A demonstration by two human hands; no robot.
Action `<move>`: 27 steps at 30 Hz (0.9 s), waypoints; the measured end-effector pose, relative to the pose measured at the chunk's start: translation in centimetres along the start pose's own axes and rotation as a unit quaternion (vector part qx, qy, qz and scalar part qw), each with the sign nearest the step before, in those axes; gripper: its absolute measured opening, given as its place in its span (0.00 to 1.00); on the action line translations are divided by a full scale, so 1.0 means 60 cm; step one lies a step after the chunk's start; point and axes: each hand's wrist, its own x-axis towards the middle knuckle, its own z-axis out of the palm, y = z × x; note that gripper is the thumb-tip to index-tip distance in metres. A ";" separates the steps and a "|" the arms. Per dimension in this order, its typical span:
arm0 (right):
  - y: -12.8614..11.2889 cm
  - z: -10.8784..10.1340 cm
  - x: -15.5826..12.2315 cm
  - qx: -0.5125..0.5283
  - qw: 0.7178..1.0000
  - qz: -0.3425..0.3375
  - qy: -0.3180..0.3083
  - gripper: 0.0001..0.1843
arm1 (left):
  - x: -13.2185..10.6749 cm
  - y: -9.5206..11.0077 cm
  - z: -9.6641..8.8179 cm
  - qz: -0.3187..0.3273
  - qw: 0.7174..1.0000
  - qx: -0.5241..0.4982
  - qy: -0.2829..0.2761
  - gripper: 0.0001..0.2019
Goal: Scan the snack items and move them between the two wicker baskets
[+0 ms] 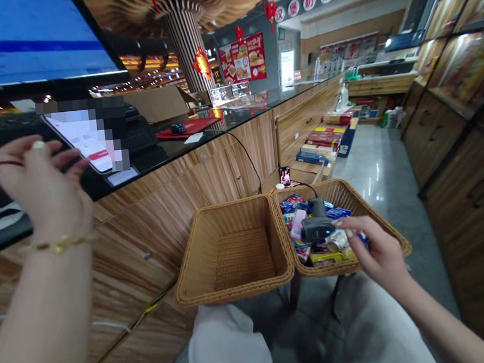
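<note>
I have the right hand point(379, 254) over the filled wicker basket point(347, 205), its grip clamped on a small silver can point(337, 241) among the packets. A corded barcode scanner point(317, 223) stands in that basket, just left of the can. A 2nd wicker basket point(233, 268) touches the filled basket's left side, its woven floor showing. Up and left of the filled basket, the left hand point(41, 184) curls beside a smartphone point(79, 143) at the wooden desk point(163, 212); I cannot tell whether that grip is closed on it. The tiled floor point(380, 191) opens right of the filled basket.
</note>
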 end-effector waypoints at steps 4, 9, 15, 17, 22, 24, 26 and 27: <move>0.113 -0.010 0.059 -0.097 0.982 -0.017 -0.162 0.24 | -0.246 0.014 -0.042 -0.029 0.971 -0.011 -0.236 0.02; 0.184 0.017 0.073 -0.116 0.935 -0.079 -0.326 0.37 | -0.457 -0.002 -0.072 0.056 0.912 0.122 -0.387 0.10; 0.173 0.041 0.068 -0.071 0.936 -0.083 -0.334 0.32 | -0.470 0.111 -0.023 0.262 0.901 0.153 -0.309 0.10; 0.165 0.043 0.069 -0.057 0.938 -0.074 -0.333 0.29 | -0.457 0.145 0.000 0.283 0.895 0.156 -0.306 0.08; 0.151 0.025 0.063 -0.019 0.955 -0.067 -0.288 0.28 | -0.446 0.152 0.032 0.293 0.881 0.152 -0.338 0.08; 0.147 0.008 0.058 0.005 0.974 -0.055 -0.219 0.26 | -0.450 0.134 0.031 0.294 0.879 0.151 -0.344 0.08; 0.138 -0.013 0.062 0.024 0.990 -0.019 -0.138 0.21 | -0.454 0.114 0.026 0.299 0.881 0.136 -0.342 0.09; 0.129 -0.023 0.071 0.023 0.996 0.018 -0.089 0.18 | -0.456 0.105 0.023 0.297 0.882 0.134 -0.340 0.09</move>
